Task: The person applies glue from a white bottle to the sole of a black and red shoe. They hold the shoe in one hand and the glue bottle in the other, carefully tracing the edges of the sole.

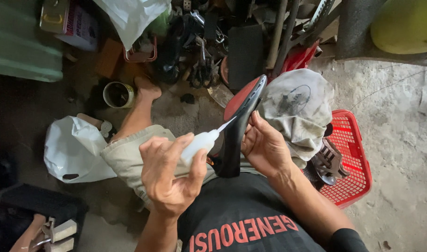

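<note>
Fingers of the left hand [169,175] are pinched on a soft squeeze bottle [199,144]; the stiff shoe [239,126] (at 3 o'clock) is gripped mid-sole by the right hand [265,147].

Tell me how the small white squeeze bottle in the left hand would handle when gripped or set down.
The squeeze bottle looks like thin translucent plastic, so it probably gives under the left hand and feels light. Its long narrow nozzle, tipped toward the black shoe, suggests it could topple easily if stood upright. Any residue might make it slippery.
</note>
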